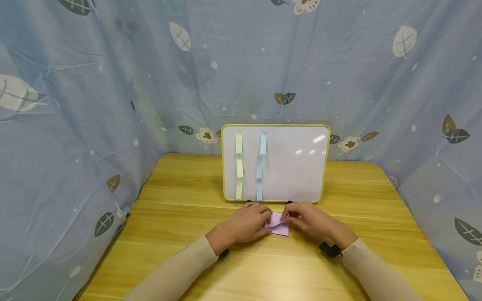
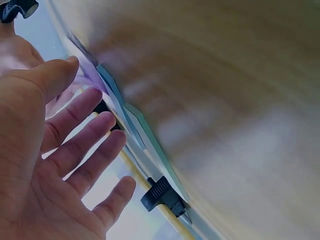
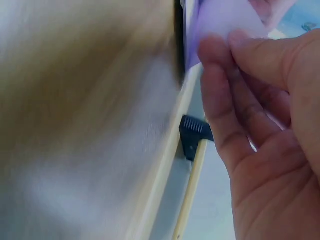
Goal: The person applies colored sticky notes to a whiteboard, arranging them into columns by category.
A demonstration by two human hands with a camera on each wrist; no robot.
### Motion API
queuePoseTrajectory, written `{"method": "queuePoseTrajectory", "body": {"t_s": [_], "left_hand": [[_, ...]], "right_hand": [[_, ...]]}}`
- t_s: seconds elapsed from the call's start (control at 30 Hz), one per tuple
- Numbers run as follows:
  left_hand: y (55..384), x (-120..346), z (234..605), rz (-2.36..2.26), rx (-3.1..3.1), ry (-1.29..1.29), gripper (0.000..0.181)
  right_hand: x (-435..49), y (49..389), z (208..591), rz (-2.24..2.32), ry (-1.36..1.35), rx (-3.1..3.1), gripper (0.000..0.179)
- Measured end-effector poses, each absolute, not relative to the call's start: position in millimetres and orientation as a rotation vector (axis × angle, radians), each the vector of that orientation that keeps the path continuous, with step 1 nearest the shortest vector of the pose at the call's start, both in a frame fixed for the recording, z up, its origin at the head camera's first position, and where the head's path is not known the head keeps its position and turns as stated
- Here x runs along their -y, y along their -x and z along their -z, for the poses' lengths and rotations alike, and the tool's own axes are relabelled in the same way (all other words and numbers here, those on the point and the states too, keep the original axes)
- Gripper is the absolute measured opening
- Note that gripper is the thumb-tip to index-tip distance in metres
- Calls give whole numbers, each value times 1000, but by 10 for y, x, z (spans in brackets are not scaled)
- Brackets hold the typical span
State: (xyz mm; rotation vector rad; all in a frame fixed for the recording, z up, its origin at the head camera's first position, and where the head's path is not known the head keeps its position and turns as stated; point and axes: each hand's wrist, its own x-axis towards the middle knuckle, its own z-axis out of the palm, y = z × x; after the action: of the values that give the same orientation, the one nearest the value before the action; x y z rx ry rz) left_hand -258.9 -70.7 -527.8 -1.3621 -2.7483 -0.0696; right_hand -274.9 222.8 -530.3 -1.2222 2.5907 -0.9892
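A purple sticky note pad [image 1: 281,230] lies on the table in front of the whiteboard. My right hand [image 1: 310,217] pinches the top purple sheet [image 3: 220,20] between thumb and fingertips, and part of that sheet is bent up off the pad. At the pad's left side, my left hand [image 1: 244,221] touches it with thumb and index finger, the other fingers lying fairly straight. Close by the left fingers, a blue pad [image 2: 120,97] and a green pad [image 2: 155,145] show in the left wrist view; in the head view that hand mostly covers them.
Behind the hands stands a yellow-framed whiteboard [image 1: 297,175] on black clip feet [image 3: 192,132]. It bears a column of green strips [image 1: 239,166] and a column of blue strips [image 1: 260,167]. The wooden table [image 1: 173,188] is enclosed by a patterned blue curtain [image 1: 241,75].
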Motion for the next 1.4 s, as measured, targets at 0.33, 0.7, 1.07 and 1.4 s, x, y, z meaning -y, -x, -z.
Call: {"method": "queuePoseTrajectory", "body": {"t_s": [0.33,0.7,1.07,1.4], "left_hand": [[2589,596,5284,89,2771,1341,23],[2563,611,5220,224,2783,1252,35],[2337,634,5267,21,2570,1433,17],[2322,537,5175,-26,2658,1555,19]], "right_hand": [[-2245,2705,5319,1085,1131,-2602,10],[-2106,2675,5389,1007,1026,-2867,6],[-2088,2601,5435,1004,961,-2871,6],[-2049,2622,5335,983,895,-2903,10]]}}
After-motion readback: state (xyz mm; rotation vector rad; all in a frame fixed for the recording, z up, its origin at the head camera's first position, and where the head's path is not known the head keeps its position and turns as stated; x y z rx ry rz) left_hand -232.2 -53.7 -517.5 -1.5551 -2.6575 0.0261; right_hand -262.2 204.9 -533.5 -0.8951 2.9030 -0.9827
